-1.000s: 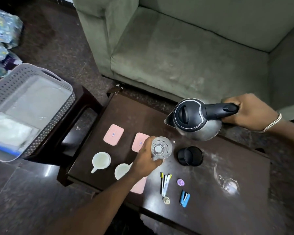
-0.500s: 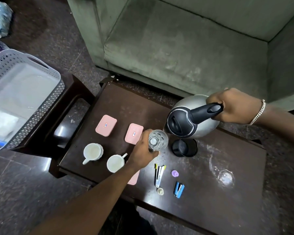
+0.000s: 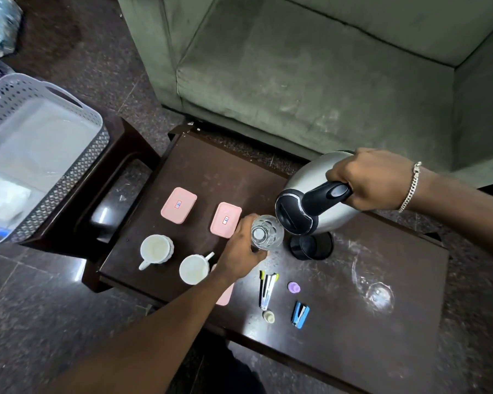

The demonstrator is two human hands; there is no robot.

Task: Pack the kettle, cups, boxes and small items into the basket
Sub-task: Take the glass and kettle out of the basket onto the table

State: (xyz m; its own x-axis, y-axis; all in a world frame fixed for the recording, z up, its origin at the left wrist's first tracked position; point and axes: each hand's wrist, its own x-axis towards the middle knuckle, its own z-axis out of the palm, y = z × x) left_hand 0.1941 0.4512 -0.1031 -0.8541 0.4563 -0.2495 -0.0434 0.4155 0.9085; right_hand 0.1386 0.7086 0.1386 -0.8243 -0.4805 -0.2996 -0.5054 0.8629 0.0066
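Note:
My right hand [image 3: 373,180] grips the black handle of a steel kettle [image 3: 319,191], tipped forward with its spout over a clear glass [image 3: 266,233]. My left hand [image 3: 241,248] is closed around that glass just above the dark table [image 3: 353,336]. The kettle's black base [image 3: 310,245] sits under the kettle. Two pink boxes [image 3: 178,204] [image 3: 225,219] lie behind two white cups [image 3: 155,250] [image 3: 194,268]; a third pink box [image 3: 225,294] shows partly under my forearm. The grey basket [image 3: 69,177] stands at far left.
A stapler [image 3: 266,288], a purple cap [image 3: 293,287], a blue clip [image 3: 299,314] and a small beige cap [image 3: 268,317] lie near the front edge. A second clear glass [image 3: 377,294] lies at the right. A green sofa [image 3: 310,66] stands behind the table.
The kettle has tipped further forward and down, its spout now over the glass. My left hand keeps the glass in about the same place.

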